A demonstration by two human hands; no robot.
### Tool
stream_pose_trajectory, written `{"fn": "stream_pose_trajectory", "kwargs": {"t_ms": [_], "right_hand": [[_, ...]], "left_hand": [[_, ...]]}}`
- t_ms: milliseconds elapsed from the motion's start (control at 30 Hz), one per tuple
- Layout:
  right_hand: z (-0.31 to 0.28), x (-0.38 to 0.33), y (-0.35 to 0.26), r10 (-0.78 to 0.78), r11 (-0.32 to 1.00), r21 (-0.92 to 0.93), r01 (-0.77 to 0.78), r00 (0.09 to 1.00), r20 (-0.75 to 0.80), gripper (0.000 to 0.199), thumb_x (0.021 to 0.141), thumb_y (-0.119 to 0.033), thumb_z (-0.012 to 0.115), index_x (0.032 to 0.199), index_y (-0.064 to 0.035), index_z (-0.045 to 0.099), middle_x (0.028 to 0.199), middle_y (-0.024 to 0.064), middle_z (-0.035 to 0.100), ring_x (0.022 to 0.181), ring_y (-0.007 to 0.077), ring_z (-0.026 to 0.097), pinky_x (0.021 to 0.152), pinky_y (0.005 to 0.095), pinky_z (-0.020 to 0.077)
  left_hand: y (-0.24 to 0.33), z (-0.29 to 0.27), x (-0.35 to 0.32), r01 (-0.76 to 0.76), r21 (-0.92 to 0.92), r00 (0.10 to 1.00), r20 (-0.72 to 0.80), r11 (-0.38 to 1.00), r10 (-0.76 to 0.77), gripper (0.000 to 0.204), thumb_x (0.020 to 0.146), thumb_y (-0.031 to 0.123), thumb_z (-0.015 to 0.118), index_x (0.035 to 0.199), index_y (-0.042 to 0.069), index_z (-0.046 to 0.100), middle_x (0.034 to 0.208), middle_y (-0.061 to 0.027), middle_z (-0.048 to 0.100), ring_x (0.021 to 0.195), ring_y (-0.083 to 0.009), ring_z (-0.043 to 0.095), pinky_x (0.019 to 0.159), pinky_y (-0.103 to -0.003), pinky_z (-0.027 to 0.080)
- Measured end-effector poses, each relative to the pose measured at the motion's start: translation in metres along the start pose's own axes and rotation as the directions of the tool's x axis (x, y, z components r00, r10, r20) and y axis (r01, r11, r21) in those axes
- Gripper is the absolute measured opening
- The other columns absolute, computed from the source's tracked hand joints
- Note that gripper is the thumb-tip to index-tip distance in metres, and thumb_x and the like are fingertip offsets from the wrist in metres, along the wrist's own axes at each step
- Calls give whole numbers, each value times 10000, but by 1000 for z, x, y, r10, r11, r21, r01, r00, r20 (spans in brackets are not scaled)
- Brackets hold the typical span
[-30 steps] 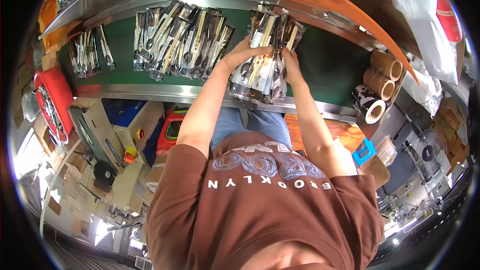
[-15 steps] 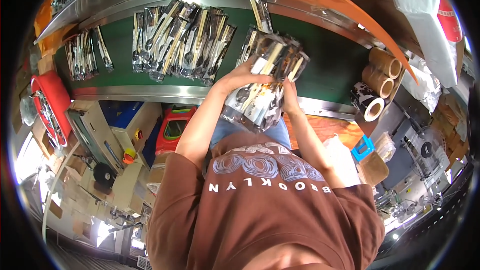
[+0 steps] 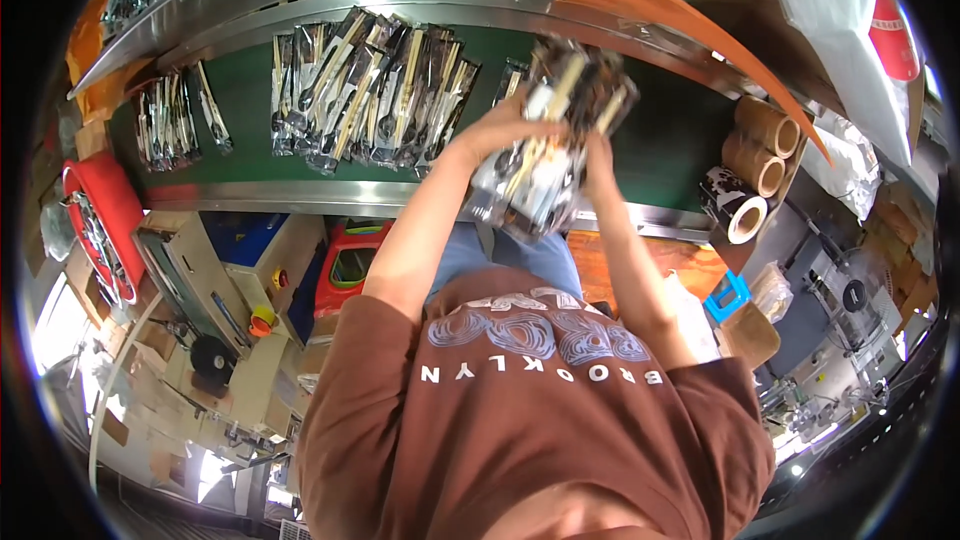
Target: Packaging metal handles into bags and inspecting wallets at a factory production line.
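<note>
Between my two hands is a thick stack of cutlery packs, clear-and-black plastic sleeves with wooden chopsticks and dark and white pieces inside. My left hand is closed round its left side, thumb laid across the front. On the right edge my right hand grips it, its fingers mostly hidden by the packs. The stack is tilted, blurred by motion, and held over the near edge of the green belt. Behind it, a loose cutlery pack shows only in part.
A wide row of cutlery packs lies on the belt to the left, with a smaller group farther left. Cardboard-cored rolls stand at the right end. An orange sheet arches over the far right edge. A red basin sits far left.
Both hands have carried the stack of packs away from my body and slightly right. It now covers the loose pack that showed at the belt's far side. My view has shifted slightly.
</note>
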State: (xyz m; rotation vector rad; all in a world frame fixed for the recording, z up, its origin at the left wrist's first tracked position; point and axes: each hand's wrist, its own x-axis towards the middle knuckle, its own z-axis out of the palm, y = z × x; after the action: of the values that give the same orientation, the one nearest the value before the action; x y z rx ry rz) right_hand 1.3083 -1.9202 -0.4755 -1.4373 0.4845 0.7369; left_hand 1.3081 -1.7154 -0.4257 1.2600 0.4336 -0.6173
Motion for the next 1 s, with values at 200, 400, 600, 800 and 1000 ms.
{"fn": "stream_pose_trajectory", "kwargs": {"t_ms": [200, 400, 600, 800, 1000], "right_hand": [[42, -44, 60, 314, 913, 268, -307, 949, 18, 412, 901, -387, 414, 1135, -53, 474, 1003, 80, 573, 908, 191, 559, 798, 343, 459], [29, -26, 37, 344, 864, 326, -383, 923, 173, 430, 868, -359, 520, 1150, -35, 485, 1004, 83, 588, 868, 174, 576, 793, 301, 460], [53, 71, -79, 270, 893, 255, -371, 894, 358, 522, 821, -498, 539, 1116, -67, 525, 951, 75, 609, 795, 188, 591, 724, 338, 485], [55, 43, -52, 178, 976, 73, -205, 944, 277, 544, 784, -374, 644, 1163, -22, 476, 1069, 84, 560, 895, 176, 567, 751, 292, 472], [59, -105, 30, 530, 838, -402, -369, 724, 441, 635, 780, -477, 604, 1196, -20, 459, 1106, 98, 543, 979, 188, 530, 854, 305, 424]], "left_hand": [[-64, -21, -36, 131, 443, 980, -193, 887, -49, 844, 625, 410, 725, 1315, 78, 370, 1343, -231, 291, 1277, -353, 181, 1057, -398, 183], [-59, -10, -25, 141, 163, 969, -227, 977, -103, 1012, 590, 451, 750, 1343, -6, 253, 1343, -227, 295, 1276, -329, 247, 1054, -348, 206], [36, -52, 26, 94, -41, 983, -157, 995, -99, 994, 577, 517, 749, 1271, -60, 332, 1204, -206, 486, 1111, -264, 480, 967, -316, 340], [21, -40, -31, -33, -25, 969, -246, 999, 26, 997, 600, 522, 740, 1295, -48, 307, 1241, -186, 461, 1158, -247, 441, 988, -313, 310], [-137, 2, -185, -42, -430, 976, -211, 902, -55, 815, 680, 447, 722, 1266, 0, 375, 1203, -143, 495, 1103, -201, 473, 959, -303, 350]]}}
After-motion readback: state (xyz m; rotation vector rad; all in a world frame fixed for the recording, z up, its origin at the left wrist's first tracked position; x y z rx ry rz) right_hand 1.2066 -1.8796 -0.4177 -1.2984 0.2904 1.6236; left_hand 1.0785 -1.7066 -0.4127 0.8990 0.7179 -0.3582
